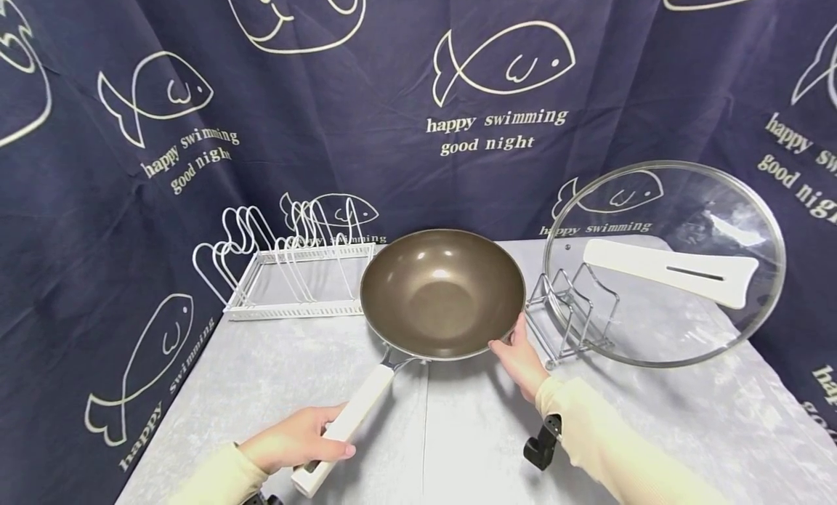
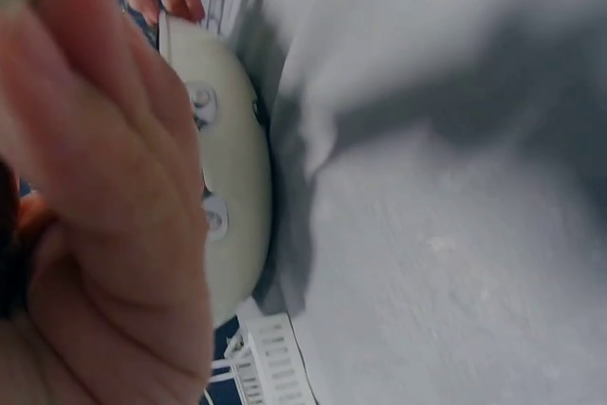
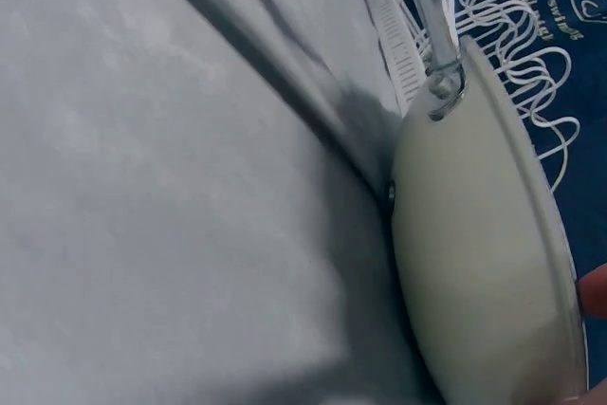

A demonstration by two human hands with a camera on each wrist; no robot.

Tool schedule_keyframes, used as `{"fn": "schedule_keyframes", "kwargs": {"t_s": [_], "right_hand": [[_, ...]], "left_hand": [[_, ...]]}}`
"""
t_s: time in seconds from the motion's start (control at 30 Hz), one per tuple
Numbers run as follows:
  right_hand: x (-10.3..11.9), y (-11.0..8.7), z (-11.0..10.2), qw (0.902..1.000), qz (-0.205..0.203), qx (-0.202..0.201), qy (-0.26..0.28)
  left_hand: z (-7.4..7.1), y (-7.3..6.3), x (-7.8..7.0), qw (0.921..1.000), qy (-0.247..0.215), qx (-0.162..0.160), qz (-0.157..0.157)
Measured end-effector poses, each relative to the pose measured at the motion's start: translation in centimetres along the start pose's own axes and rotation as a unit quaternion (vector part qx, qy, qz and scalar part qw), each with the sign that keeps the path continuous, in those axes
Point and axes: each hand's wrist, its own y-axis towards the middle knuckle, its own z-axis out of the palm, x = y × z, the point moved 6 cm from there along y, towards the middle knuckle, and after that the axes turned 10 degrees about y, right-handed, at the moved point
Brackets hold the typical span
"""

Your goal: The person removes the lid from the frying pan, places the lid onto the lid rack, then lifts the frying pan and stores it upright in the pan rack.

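A wok [image 1: 442,301] with a brown inside and a cream outside [image 3: 479,225] stands in the middle of the table, its long white handle [image 1: 360,410] slanting toward the near left. My left hand [image 1: 297,438] grips that handle, thumb lying across the top. At the wok's near right rim, my right hand [image 1: 521,356] pinches the edge between thumb and fingers. In the left wrist view the left hand [image 2: 114,196] looms close, and the wok's underside [image 2: 232,168] shows two handle mounts.
A white wire rack [image 1: 297,272] stands at the back left. At the right, a small metal rack [image 1: 575,309] holds a large glass lid [image 1: 660,338] upright, with a white handle [image 1: 673,269]. A dark blue fish-print curtain [image 1: 366,112] hangs behind the grey table [image 1: 261,367].
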Motion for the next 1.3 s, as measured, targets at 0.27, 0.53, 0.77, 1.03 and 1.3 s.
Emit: {"fn": "schedule_keyframes", "kwargs": {"t_s": [0.27, 0.53, 0.77, 1.03, 1.3], "right_hand": [[0.0, 1.7, -0.7, 0.9980, 0.017, 0.013, -0.060], [0.2, 3.3, -1.4, 0.9961, 0.037, 0.018, -0.077], [0.5, 4.7, -1.8, 0.9951, 0.012, 0.027, -0.094], [-0.4, 5.1, -1.7, 0.9943, 0.033, 0.043, -0.092], [-0.1, 4.0, -0.6, 0.9994, 0.019, -0.027, -0.011]], "left_hand": [[1.4, 0.6, -0.7, 0.9992, -0.039, -0.009, -0.005], [2.3, 1.8, -1.7, 0.9983, -0.051, -0.021, -0.016], [3.4, 2.9, -1.9, 0.9965, -0.073, -0.034, -0.024], [5.0, 3.6, -2.6, 0.9931, -0.114, -0.010, -0.026], [5.6, 4.9, -3.5, 0.9904, -0.128, -0.021, -0.048]]}}
